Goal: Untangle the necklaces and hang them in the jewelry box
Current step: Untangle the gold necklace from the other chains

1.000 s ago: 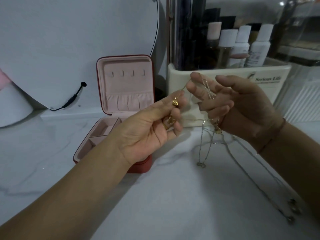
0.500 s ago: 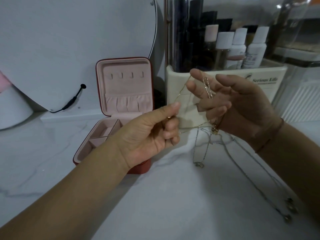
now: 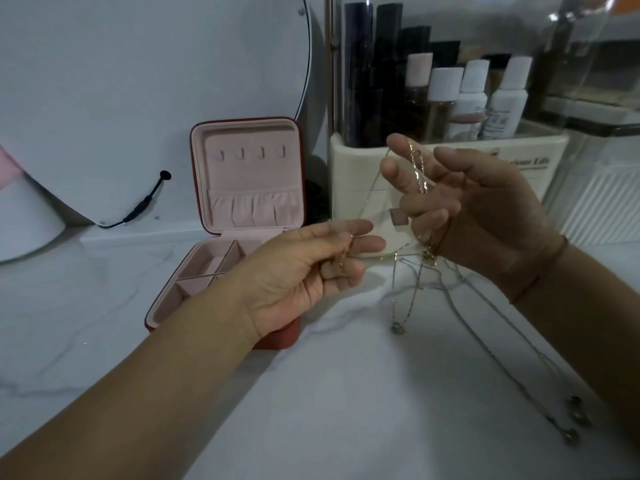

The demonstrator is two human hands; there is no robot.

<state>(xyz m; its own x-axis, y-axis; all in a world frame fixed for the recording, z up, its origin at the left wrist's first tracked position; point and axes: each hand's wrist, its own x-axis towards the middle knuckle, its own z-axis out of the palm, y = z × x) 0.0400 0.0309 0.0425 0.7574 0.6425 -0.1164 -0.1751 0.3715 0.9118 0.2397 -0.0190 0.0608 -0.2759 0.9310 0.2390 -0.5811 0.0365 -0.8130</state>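
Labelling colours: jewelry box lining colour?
Pale pink; the jewelry box shows best in head view.

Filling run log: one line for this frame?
untangling | left hand pinches gold chain | right hand holds tangled necklaces | jewelry box open, hooks empty
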